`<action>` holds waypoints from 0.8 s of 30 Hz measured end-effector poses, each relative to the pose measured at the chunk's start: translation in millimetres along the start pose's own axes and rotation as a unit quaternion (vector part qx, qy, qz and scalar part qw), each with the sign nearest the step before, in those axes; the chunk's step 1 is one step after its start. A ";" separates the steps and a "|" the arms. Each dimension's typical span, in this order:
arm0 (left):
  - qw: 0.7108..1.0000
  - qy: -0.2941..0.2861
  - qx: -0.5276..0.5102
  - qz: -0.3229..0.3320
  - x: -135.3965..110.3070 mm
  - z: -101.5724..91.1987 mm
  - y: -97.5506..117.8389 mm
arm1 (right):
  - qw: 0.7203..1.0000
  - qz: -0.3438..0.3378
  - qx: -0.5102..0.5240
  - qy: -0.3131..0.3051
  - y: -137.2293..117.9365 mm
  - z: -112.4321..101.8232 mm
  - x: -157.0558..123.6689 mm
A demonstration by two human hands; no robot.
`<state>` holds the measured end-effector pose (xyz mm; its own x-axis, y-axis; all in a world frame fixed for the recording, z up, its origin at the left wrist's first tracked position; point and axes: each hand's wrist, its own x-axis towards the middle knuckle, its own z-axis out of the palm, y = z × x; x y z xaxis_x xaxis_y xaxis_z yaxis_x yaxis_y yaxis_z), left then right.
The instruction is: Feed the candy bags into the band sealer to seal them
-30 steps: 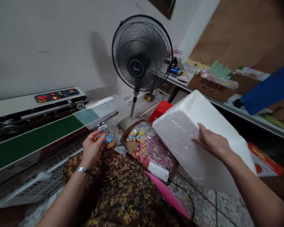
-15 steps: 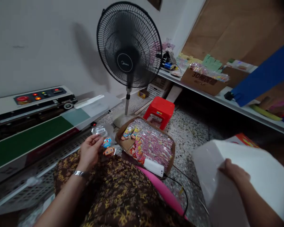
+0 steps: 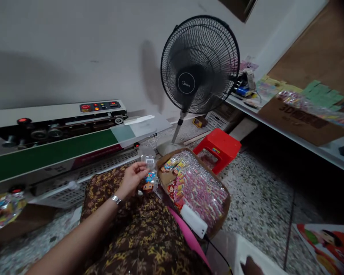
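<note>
My left hand (image 3: 134, 178) pinches a clear plastic packet (image 3: 150, 161) with a barcode label, above my lap. Inside the packet are a blue printed piece and a brown cartoon face. Low at the frame's edge, my right hand (image 3: 252, 266) is dark, blurred and mostly cut off. It lies against a white box (image 3: 243, 246) with a translucent plastic side, its thumb over the white surface. Beside my knees, a shallow carton (image 3: 227, 198) holds many pink and clear packets (image 3: 202, 191). A white power bank (image 3: 193, 220) with a black cable rests at its near edge.
A standing fan (image 3: 186, 82) and a red stool (image 3: 218, 147) are beyond the carton. At left runs a machine with a green belt (image 3: 74, 151) and lit controls. A shelf on the right bears a cardboard box (image 3: 298, 118). A colourful printed box (image 3: 329, 244) lies on the floor.
The view has turned left. My right hand and the white box have come lower and nearer my lap, mostly leaving the frame. My left hand still holds the packet.
</note>
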<state>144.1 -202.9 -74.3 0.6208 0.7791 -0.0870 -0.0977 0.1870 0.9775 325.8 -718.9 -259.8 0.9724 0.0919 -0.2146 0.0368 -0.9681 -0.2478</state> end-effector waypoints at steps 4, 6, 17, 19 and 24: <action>0.995 -0.081 0.057 0.008 -5.9 21.7 -7.8 | 0.976 -0.128 0.174 0.002 -117.2 -69.5 43.9; 0.988 -0.131 0.077 0.009 -10.0 36.7 -12.4 | 0.916 -0.249 0.307 -0.072 -195.9 -92.5 41.9; 0.997 -0.037 0.045 -0.054 -2.6 43.6 -53.4 | 0.764 -0.276 0.467 -0.348 -378.7 -10.2 8.2; 0.997 -0.012 0.045 -0.057 4.0 35.5 -54.3 | 0.818 -0.268 0.414 -0.296 -379.4 9.3 40.4; 0.993 -0.031 0.051 -0.105 12.7 18.1 -45.3 | 0.928 -0.249 0.159 -0.229 -390.5 53.0 96.1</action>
<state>170.5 -212.3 -116.2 0.6669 0.6899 -0.2817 0.1159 0.2774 0.9537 392.7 -319.7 -233.7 0.6506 0.6695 -0.3585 0.3153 -0.6676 -0.6744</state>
